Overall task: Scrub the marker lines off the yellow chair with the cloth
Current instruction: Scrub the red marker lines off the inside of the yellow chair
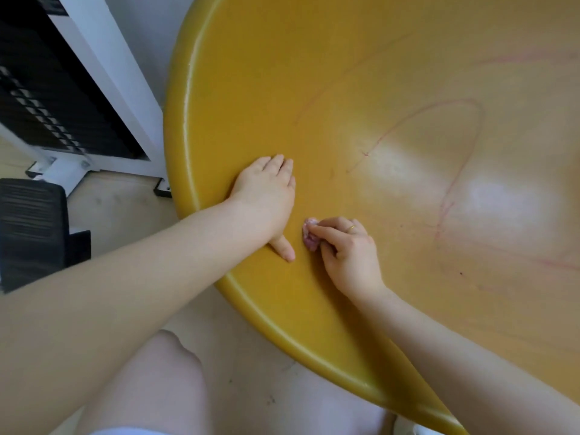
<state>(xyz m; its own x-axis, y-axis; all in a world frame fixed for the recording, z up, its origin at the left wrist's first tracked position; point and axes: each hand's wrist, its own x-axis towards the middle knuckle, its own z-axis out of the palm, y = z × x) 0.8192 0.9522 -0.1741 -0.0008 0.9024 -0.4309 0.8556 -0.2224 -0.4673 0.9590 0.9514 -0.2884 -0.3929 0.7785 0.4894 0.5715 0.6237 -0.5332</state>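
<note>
The yellow chair (251, 89) fills the upper right, its curved seat facing me. Faint pink marker lines (452, 186) loop across the seat to the right of my hands. My left hand (266, 199) lies flat on the seat near the left rim, fingers straight and thumb pointing toward me. My right hand (345, 249) pinches a small wadded cloth (310, 235), stained pink, and holds it against the seat just right of my left thumb. A ring shows on one right finger.
A white frame with black slats (78, 98) stands left of the chair on the pale floor. A black chair back (31, 230) sits at the far left. My bare knees (157, 387) are below the chair's rim.
</note>
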